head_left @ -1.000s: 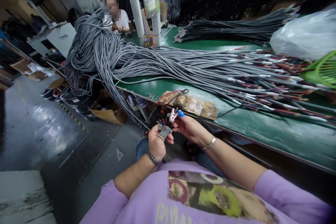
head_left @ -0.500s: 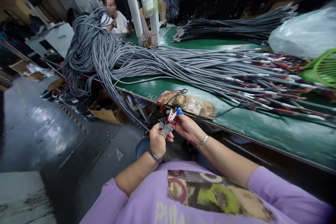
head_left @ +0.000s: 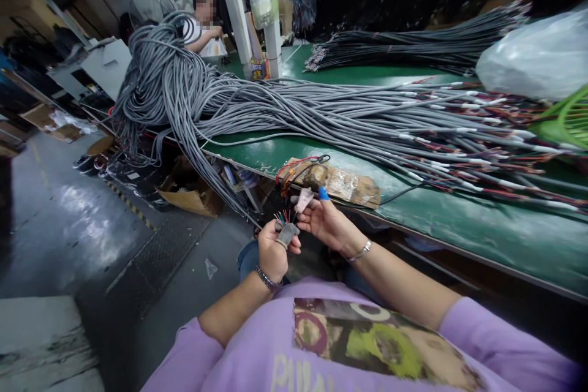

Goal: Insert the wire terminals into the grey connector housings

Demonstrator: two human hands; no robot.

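Observation:
My left hand [head_left: 274,253] is closed around a cable end, with grey covers on its fingers. From its grip a fan of thin coloured wires [head_left: 283,217], red, green and others, points up. Beside it, my right hand [head_left: 325,222] has a blue cover on the raised thumb. At its fingertips is a small pale pink clip-like piece [head_left: 304,199]; its exact kind is unclear, and the fingers partly hide how it is held. Both hands are in front of the table edge, close to a taped cardboard-coloured board [head_left: 351,187] with red and black leads.
Long grey cables [head_left: 275,101] lie across the green table [head_left: 441,226], their stripped ends at the right. A dark cable bundle [head_left: 404,49], a plastic bag [head_left: 537,58] and a green basket [head_left: 567,119] are behind. A person [head_left: 206,27] sits beyond the cable heap; an open carton [head_left: 188,196] stands below.
My right thumb has lifted away from the pink piece, and the right fingers have spread slightly. My left hand has shifted a little left and down, still gripping the wires.

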